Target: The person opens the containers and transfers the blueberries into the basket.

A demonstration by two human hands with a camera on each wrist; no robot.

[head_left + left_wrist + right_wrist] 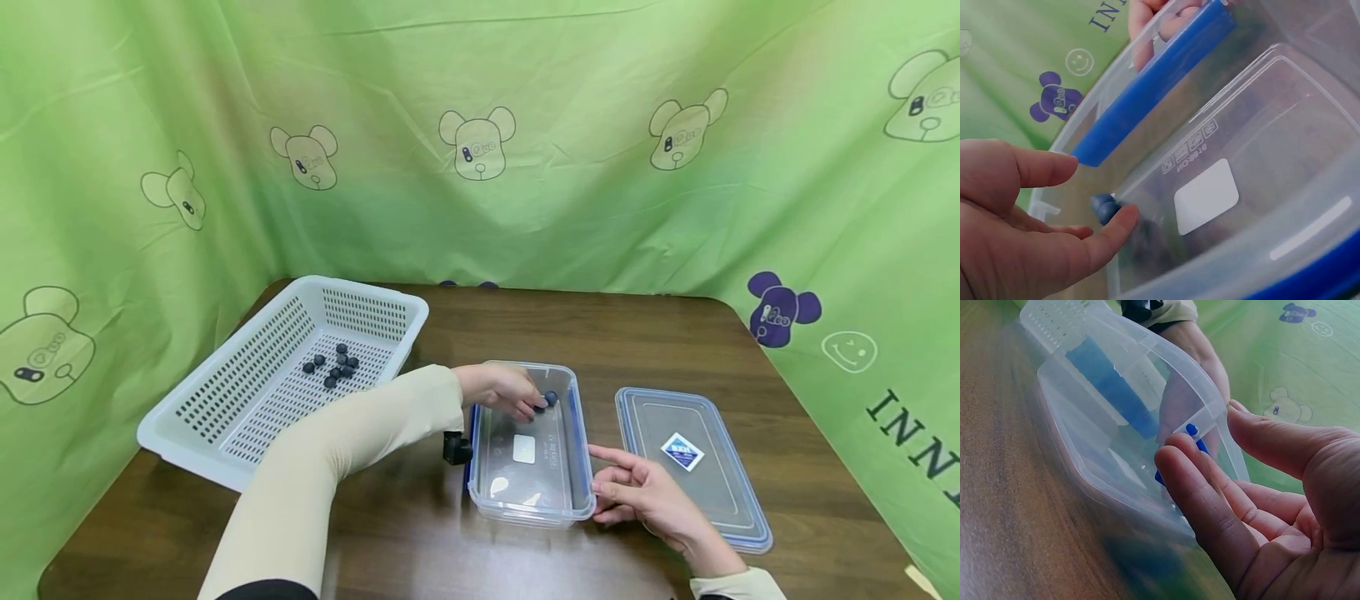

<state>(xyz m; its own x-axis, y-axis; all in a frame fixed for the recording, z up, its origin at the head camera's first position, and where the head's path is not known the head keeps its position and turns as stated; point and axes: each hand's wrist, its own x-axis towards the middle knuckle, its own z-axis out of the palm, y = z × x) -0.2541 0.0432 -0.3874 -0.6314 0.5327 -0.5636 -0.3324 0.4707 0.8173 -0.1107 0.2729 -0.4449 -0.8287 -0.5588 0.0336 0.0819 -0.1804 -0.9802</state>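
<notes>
My left hand (512,390) reaches over the far end of a clear plastic food container (501,497) with blue side clips. Its thumb and fingers stand apart in the left wrist view. Two or so blueberries (1105,207) lie in the container's corner by a fingertip, partly hidden by it. My right hand (637,492) is at the container's right side, fingertips at or against the wall, fingers loosely bent. Several more blueberries (342,360) lie in a white perforated basket (217,367) on the left.
The container's lid (720,467), blue-rimmed with a diamond-shaped label, lies flat to the right. Everything stands on a dark wooden table (517,321). A green printed curtain (480,225) hangs along the back and sides.
</notes>
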